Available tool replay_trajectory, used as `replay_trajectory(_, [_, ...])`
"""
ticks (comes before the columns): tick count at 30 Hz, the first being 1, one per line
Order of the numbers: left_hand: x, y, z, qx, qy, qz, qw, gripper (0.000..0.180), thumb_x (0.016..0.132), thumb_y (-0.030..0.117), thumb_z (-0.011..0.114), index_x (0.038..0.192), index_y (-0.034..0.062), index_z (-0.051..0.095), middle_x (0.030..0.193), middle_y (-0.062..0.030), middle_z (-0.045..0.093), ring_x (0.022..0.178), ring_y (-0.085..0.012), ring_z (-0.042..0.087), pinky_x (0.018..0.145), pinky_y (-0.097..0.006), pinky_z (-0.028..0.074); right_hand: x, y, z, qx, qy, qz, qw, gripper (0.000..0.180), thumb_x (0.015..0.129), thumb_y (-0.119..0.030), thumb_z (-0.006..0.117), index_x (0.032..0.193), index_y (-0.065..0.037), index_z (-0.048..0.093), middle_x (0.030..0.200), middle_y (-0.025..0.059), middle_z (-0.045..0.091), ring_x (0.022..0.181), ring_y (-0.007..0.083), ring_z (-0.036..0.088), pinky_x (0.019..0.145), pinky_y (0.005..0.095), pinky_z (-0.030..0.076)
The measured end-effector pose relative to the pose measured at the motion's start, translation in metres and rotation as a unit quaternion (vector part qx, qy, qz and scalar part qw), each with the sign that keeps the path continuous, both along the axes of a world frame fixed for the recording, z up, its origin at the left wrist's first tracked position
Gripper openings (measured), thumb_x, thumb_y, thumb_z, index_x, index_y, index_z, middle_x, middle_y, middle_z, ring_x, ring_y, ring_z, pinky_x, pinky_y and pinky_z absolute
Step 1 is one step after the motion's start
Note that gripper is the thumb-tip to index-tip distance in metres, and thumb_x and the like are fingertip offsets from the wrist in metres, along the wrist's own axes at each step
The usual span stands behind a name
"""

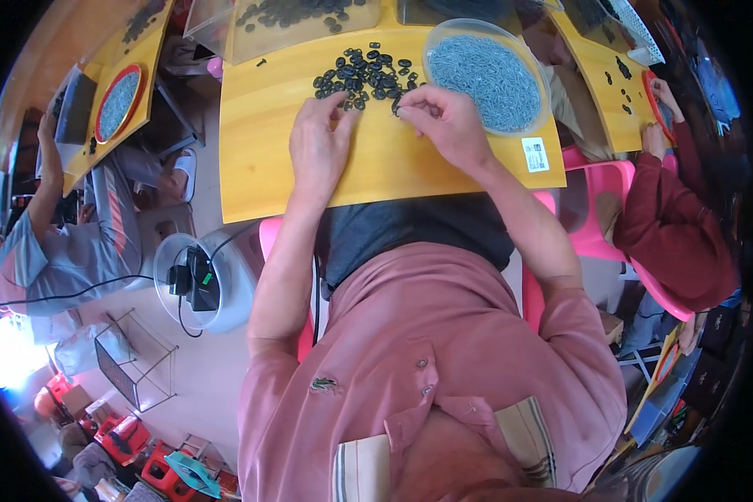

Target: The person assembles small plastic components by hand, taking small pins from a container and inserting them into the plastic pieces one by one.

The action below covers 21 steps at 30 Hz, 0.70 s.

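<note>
The bench (259, 134) starts at a straight left edge, and a broad stretch of yellow wood runs from there to the left hand (320, 138). On that side, toward the far edge, lies one small dark screw (261, 62), set slantwise. A clear tray (293, 46) of black pieces limits the room behind it.

The left hand rests at the near left margin of the pile of black parts (368, 75), thumb and forefinger slightly spread; whether it grips anything, I cannot tell. The pile sits mid-bench, toward the far side. Its oval parts point every way; one at the far tip lies with its long axis left to right.

Well apart from the left, the right hand (448, 121) pinches a single black part (396, 107) at the pile's near right margin, its long axis seemingly running near to far.

Just beyond, a round clear tub (547, 92) of silvery screws crowds that side, leaving a narrow strip with a white label (535, 155) before the right edge.
</note>
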State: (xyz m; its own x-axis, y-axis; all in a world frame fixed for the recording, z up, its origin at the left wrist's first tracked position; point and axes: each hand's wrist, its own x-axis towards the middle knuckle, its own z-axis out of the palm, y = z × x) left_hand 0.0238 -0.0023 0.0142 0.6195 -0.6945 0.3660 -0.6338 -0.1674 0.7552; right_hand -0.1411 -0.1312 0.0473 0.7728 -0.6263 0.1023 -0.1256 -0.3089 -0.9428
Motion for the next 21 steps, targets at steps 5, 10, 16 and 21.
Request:
replay_trajectory(5, [-0.007,-0.009,0.001,0.079,-0.113,-0.022,0.990,0.027,0.082,0.018,0.073,0.105,0.0038,0.070,0.081,-0.0138,0.062,0.078,-0.0319,0.062,0.071,-0.041,0.050,-0.002,-0.003,-0.002,-0.016,-0.015,-0.011,1.000,0.018,0.089,-0.015,0.067,0.095,0.001,0.069,0.071,0.0012,0.064,0.061,0.0056,0.056,0.056,0.0224,0.045])
replay_trajectory(10, [-0.004,-0.017,0.004,0.090,-0.134,-0.028,0.986,0.024,0.083,0.020,0.072,0.101,0.0040,0.071,0.084,-0.0154,0.064,0.079,-0.0338,0.063,0.070,-0.042,0.051,-0.005,-0.007,0.002,-0.042,-0.029,-0.026,0.998,0.021,0.087,-0.018,0.067,0.094,0.002,0.069,0.066,0.0045,0.065,0.058,0.0073,0.057,0.055,0.0252,0.046])
replay_trajectory(16, [-0.005,-0.017,0.009,0.127,-0.088,-0.028,0.988,0.023,0.081,0.018,0.074,0.097,0.0029,0.072,0.086,-0.0166,0.066,0.079,-0.0316,0.066,0.070,-0.040,0.052,-0.007,-0.008,0.002,-0.035,-0.001,-0.029,0.999,0.018,0.088,-0.016,0.068,0.094,0.000,0.070,0.067,-0.0031,0.057,0.060,0.0034,0.050,0.055,0.0213,0.044])
replay_trajectory(21, [-0.006,-0.013,0.013,0.131,-0.007,-0.046,0.990,0.023,0.076,0.015,0.078,0.091,-0.0004,0.070,0.080,-0.0148,0.067,0.072,-0.0276,0.066,0.068,-0.039,0.051,-0.007,-0.007,0.000,-0.026,-0.006,-0.014,1.000,0.016,0.088,-0.015,0.067,0.093,0.000,0.070,0.066,-0.0032,0.057,0.060,0.0032,0.050,0.055,0.0213,0.043])
